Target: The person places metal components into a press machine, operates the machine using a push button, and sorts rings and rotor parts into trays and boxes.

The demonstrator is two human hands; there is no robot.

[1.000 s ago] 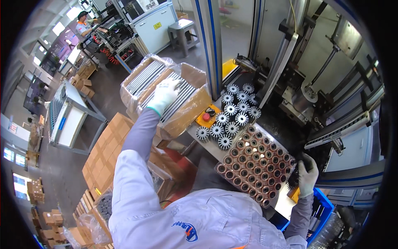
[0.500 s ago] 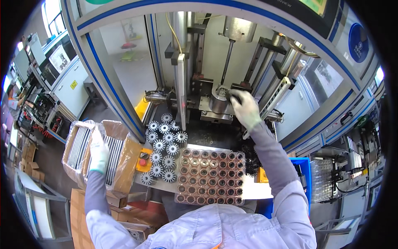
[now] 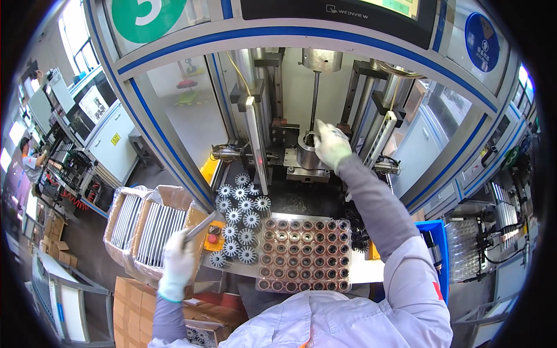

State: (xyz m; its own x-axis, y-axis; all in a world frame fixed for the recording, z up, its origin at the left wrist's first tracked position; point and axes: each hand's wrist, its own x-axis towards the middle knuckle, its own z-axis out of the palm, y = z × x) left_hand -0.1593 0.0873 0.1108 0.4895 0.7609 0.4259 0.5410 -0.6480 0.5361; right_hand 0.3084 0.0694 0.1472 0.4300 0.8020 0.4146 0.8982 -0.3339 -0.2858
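My left hand (image 3: 178, 261), in a white glove, is closed round one end of a grey metal shaft (image 3: 202, 225). The shaft slants up to the right, above the near side of an open carton of similar shafts (image 3: 158, 229). My right hand (image 3: 332, 146), gloved too, is at the top of an upright metal cylinder fixture (image 3: 306, 155) inside the machine. Its fingers bend together over the fixture's right rim; what they hold is hidden. A thin vertical rod (image 3: 315, 101) stands over the fixture's opening.
Slotted metal cores (image 3: 233, 216) stand in rows left of a clear tray (image 3: 262, 287) of copper-coloured rings. A yellow box with a red button (image 3: 213, 238) sits beside the cores. Machine posts (image 3: 258, 145) flank the fixture. A blue bin (image 3: 444, 249) stands right.
My left hand has come away from the carton, rightward and nearer, with a shaft in it. My right hand stays at the fixture; the dark piece at its fingers no longer shows. The view has shifted.
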